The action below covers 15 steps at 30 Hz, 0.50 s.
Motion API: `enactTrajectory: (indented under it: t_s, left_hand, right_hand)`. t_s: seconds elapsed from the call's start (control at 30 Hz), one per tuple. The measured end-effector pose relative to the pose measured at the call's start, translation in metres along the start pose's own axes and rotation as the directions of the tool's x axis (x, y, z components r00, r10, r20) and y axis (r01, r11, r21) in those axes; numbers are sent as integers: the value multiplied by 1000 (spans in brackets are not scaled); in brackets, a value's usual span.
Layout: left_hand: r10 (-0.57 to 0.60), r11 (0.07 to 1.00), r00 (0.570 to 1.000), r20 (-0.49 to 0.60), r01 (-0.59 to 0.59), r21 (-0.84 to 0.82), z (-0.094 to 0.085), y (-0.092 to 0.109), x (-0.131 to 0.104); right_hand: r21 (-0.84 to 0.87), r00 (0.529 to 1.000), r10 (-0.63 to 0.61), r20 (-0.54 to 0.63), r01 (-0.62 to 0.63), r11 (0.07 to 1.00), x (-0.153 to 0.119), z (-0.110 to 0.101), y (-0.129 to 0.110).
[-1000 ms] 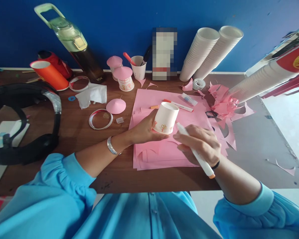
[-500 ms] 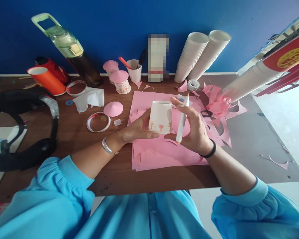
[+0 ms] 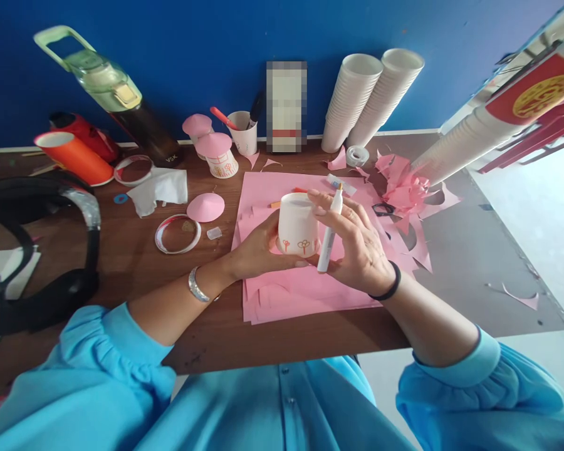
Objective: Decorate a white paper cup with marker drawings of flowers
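The left hand (image 3: 258,247) held the upside-down paper cup (image 3: 297,224) over the pink paper (image 3: 291,288) on the counter (image 3: 122,263); the right hand (image 3: 357,247) gripped a marker (image 3: 329,228). The cup looked light and easily crushed, best held gently at the sides.

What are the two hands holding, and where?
Left hand grips the paper cup low on its side; right hand holds the marker around its middle.

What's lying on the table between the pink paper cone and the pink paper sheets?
In the head view, a small clear plastic piece lies between pink paper cone and pink paper sheets.
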<state>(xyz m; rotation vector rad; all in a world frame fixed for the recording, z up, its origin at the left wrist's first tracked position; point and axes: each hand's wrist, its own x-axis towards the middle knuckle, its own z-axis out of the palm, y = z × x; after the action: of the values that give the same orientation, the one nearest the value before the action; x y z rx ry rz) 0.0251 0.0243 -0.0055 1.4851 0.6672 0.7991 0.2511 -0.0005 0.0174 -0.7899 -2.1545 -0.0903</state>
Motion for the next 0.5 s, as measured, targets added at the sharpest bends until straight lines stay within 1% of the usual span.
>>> enactTrajectory:
  t_s: [0.07, 0.1, 0.17, 0.23, 0.33, 0.4, 0.5]
  left_hand:
    - [-43, 996, 998, 48, 47, -79, -5, 0, -1]
    - [-72, 990, 996, 51, 78, -114, -7, -1, -1]
    - [-111, 981, 994, 16, 112, -161, -12, -3, 0]
    - [-119, 973, 993, -7, 115, -199, -15, -5, 0]
    - [-122, 962, 992, 12, 121, -244, -16, -7, 2]
    - [-121, 956, 992, 37, 126, -264, -16, -7, 4]
    - [-118, 955, 990, 73, 133, -265, -15, -5, 5]
  right_hand:
    - [35, 1000, -15, -25, 16, 999, 2, -6, -2]
    - [44, 997, -21, -68, 24, 999, 3, -10, -3]
    - [53, 982, -17, -190, 27, 998, 4, -17, -7]
    - [76, 972, 15, -235, 3, 997, 5, -23, -13]
    - [128, 986, -5, -167, 27, 991, 7, -27, -22]
    - [176, 991, -1, -132, 24, 984, 8, -25, -26]
    - [211, 994, 7, -112, 16, 977, 8, -19, -27]
